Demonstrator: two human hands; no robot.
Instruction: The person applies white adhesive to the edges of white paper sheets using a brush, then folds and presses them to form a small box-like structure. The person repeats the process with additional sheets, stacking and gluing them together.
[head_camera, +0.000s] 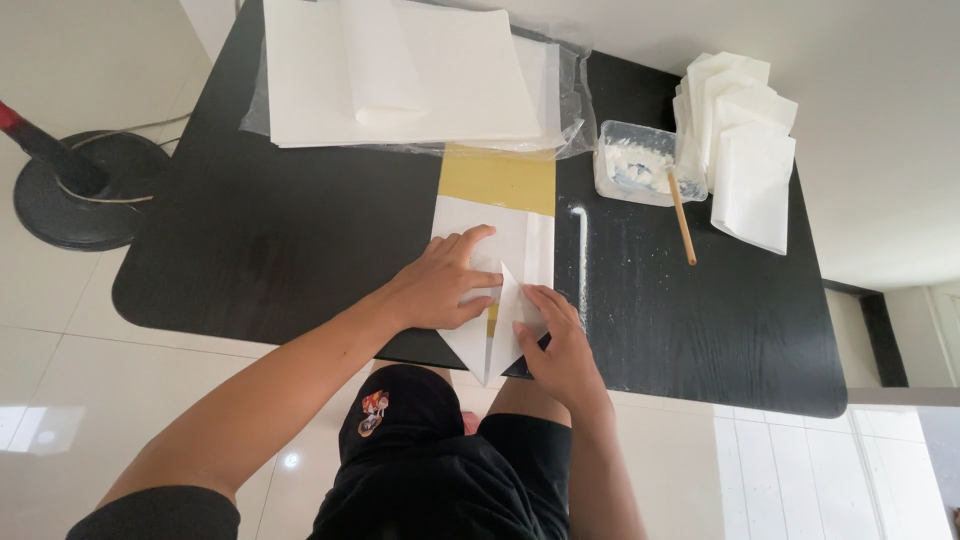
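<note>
Tub (640, 160): clear plastic, on table (250, 260) far right, white paste inside, 1 stick (682, 215) leaning from it onto tabletop. Clear bag (575, 95) at far edge w/ stack of white sheets (400, 70). Pile of folded white pieces (745, 150) right of tub, count unclear. 1 paper (520, 250) at near edge, centre, over yellow board (498, 180); bottom folded to a point. Left hand (440, 285) flat, fingers spread, pressing paper. Right hand (555, 345) pinching right flap. 1 black stand base (85, 190) on floor, left.
</note>
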